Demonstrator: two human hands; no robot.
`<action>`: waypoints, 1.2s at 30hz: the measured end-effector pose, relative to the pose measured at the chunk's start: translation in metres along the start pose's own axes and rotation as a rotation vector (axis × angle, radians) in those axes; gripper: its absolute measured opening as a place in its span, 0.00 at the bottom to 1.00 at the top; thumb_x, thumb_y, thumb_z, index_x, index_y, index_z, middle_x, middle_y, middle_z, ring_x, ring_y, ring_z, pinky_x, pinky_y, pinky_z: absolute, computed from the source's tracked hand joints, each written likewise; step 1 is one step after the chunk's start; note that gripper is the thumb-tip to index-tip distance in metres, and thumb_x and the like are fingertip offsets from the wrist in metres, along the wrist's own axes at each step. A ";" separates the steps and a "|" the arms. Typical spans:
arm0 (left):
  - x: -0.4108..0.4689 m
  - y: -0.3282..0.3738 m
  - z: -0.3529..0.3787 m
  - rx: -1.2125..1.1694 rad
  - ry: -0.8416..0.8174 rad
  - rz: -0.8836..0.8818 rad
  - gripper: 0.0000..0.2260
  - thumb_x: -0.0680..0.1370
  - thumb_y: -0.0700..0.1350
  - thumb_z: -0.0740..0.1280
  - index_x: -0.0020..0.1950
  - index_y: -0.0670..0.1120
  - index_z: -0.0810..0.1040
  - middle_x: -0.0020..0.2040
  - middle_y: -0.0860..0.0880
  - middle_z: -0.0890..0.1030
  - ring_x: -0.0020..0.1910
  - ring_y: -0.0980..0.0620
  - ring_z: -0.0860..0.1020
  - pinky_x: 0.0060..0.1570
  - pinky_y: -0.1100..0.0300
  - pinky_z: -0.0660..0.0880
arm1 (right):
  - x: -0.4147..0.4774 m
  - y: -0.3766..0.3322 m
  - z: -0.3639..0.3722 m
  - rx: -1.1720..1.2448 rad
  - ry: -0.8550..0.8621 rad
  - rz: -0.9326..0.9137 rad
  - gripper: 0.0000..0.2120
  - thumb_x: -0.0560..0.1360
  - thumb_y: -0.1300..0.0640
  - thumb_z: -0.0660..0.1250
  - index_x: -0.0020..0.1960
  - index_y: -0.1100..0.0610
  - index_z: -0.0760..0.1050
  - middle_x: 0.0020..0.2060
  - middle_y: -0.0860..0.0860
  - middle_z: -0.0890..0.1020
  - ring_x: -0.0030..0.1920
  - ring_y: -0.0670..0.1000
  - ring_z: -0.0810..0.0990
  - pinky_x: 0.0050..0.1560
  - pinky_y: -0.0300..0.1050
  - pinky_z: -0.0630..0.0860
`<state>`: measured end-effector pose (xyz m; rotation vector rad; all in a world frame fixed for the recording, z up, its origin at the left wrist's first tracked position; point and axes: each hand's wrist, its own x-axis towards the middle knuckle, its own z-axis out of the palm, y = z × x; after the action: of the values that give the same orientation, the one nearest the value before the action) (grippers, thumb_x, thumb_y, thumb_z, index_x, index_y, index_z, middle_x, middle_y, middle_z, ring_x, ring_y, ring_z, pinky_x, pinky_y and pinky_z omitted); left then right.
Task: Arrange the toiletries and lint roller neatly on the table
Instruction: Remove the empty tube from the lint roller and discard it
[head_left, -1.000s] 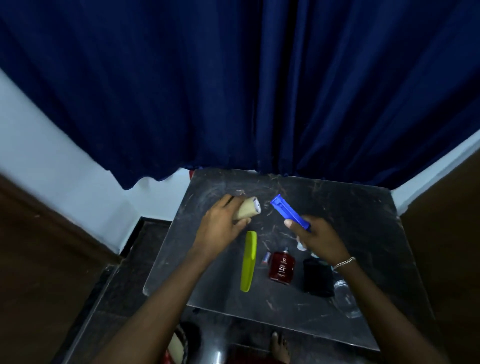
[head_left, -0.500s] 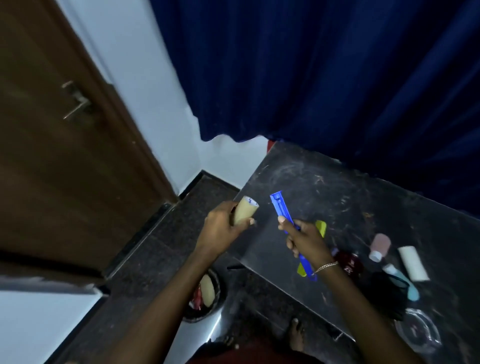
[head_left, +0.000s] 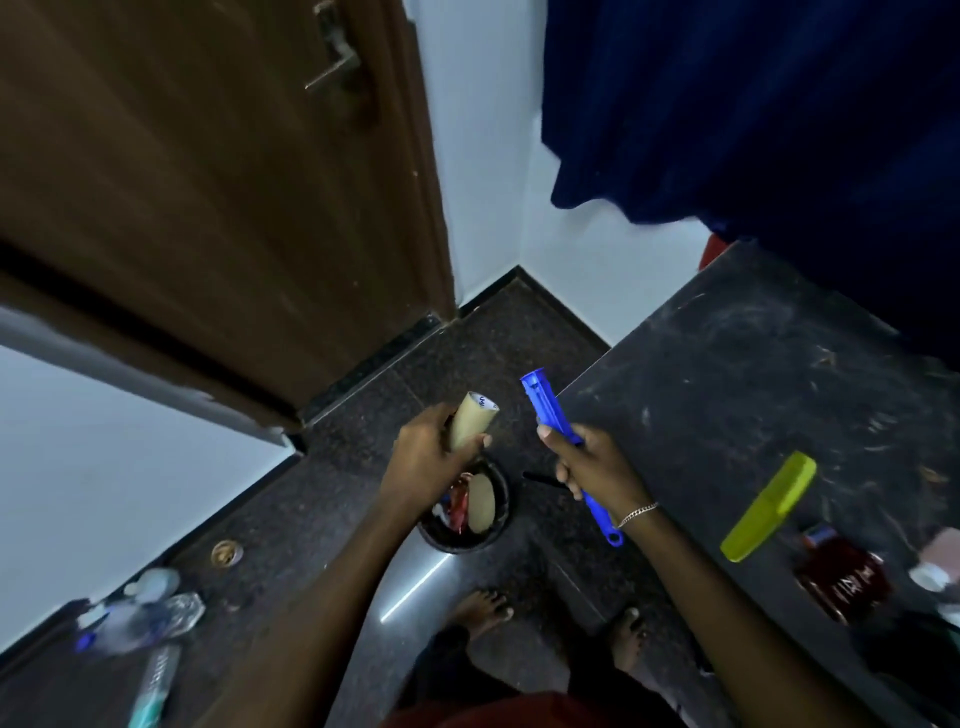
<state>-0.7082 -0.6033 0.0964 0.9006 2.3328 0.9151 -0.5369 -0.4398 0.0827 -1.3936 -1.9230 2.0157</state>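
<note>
My left hand (head_left: 426, 460) grips a tan cardboard roll core (head_left: 471, 420), held off the table's left edge above a black bin. My right hand (head_left: 592, 465) holds the blue lint roller handle (head_left: 550, 410), its bare spindle pointing up and left. On the dark table (head_left: 727, 374) at the right lie a lime-green comb (head_left: 769, 506) and a dark red bottle (head_left: 844, 577). More toiletries sit at the right edge, mostly cut off.
A small black bin (head_left: 465, 512) with another roll core and wrappers stands on the floor beneath my left hand. A brown door (head_left: 208, 182) fills the upper left. Plastic bottles (head_left: 140, 613) lie on the floor at lower left. My bare feet (head_left: 483, 608) stand below.
My view has swung left, away from the table toward the floor and door. Both hands moved left with it, now over the bin, still holding the roll core and the blue handle.
</note>
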 end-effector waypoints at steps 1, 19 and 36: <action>-0.002 -0.013 -0.001 -0.001 -0.004 -0.023 0.22 0.74 0.59 0.76 0.62 0.48 0.80 0.53 0.49 0.83 0.51 0.50 0.81 0.49 0.52 0.78 | 0.005 0.004 0.010 -0.012 -0.019 0.014 0.17 0.73 0.38 0.69 0.51 0.50 0.81 0.25 0.52 0.75 0.20 0.47 0.67 0.22 0.39 0.66; 0.003 -0.222 0.115 -0.037 -0.172 -0.412 0.20 0.74 0.54 0.77 0.61 0.44 0.81 0.48 0.44 0.86 0.42 0.48 0.81 0.39 0.56 0.73 | 0.106 0.159 0.097 -0.190 -0.102 0.265 0.12 0.78 0.46 0.69 0.40 0.52 0.76 0.23 0.53 0.75 0.16 0.46 0.68 0.19 0.36 0.64; 0.065 -0.413 0.276 0.089 -0.321 -0.554 0.43 0.77 0.63 0.71 0.83 0.45 0.57 0.78 0.39 0.68 0.70 0.35 0.75 0.67 0.43 0.75 | 0.252 0.352 0.174 -0.241 -0.070 0.434 0.06 0.79 0.56 0.67 0.50 0.60 0.77 0.25 0.56 0.73 0.17 0.47 0.67 0.20 0.34 0.62</action>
<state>-0.7455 -0.6749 -0.3979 0.3554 2.1738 0.4054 -0.6034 -0.5166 -0.3731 -1.9726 -2.0983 2.0683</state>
